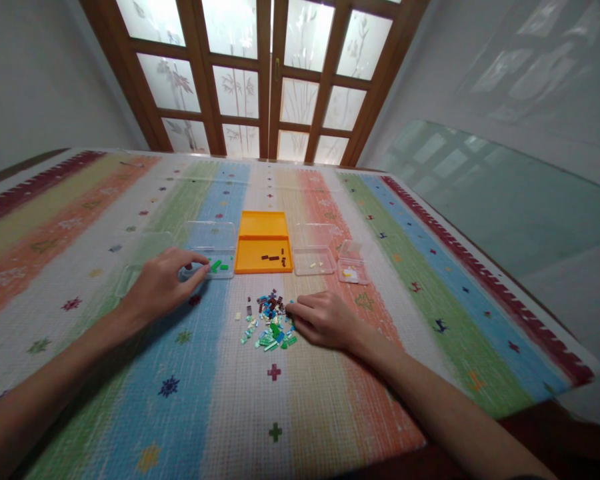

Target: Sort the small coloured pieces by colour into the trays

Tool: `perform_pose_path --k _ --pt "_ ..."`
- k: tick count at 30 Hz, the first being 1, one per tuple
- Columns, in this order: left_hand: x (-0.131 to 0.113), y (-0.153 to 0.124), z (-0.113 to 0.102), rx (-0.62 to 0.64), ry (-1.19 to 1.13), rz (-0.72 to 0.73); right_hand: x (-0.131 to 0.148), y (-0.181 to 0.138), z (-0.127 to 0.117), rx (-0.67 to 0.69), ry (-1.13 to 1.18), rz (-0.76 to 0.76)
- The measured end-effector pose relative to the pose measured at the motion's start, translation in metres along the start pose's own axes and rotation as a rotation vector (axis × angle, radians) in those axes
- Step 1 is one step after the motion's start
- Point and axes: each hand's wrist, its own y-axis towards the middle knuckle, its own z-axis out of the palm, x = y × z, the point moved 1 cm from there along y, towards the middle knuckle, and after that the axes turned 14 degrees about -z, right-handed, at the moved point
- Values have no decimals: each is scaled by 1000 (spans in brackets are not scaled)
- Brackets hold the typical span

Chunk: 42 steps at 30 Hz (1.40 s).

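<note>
My left hand (163,283) is over the near left side of a clear plastic box (226,272) that has several green bricks (220,267) in it. Its thumb and index fingertips come close together in a pinch, and anything between them is too small to make out. Curled at the right edge of a pile of small toy bricks (274,327) is my right hand (325,319). Its fingertips touch the dark brown bricks there; whether they grip one is hidden. Brown, blue, green and pale bricks are mixed in the pile.
An open orange case (263,267) with several brown bricks stands beyond the pile. To its right are a clear box (314,270) with a few cream pieces and a smaller box (354,279) with white and yellow pieces. Another clear box (125,283) is partly behind my left hand.
</note>
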Motion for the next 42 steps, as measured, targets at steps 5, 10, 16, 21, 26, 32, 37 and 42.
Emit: perform_pose_path --k 5,10,16,21,26,32,37,42 --pt "1 2 3 25 30 24 -1 -1 1 -8 0 -8" --pt "-4 0 0 -36 0 96 -1 -1 1 1 -7 -2" --pt "-40 -20 2 104 -198 320 0 0 0 -20 -7 -2" --pt "-67 -47 20 366 -287 399 1 1 -1 -21 -3 7" --pt "-74 -60 34 438 -256 451 1 1 0 -31 -3 0" --pt "-72 -59 35 355 -224 520 1 1 1 -17 -4 6" --pt "-72 -57 35 200 -94 626 1 0 1 -2 -7 12" --pt "-74 -57 40 131 68 713 1 1 0 18 -3 9"
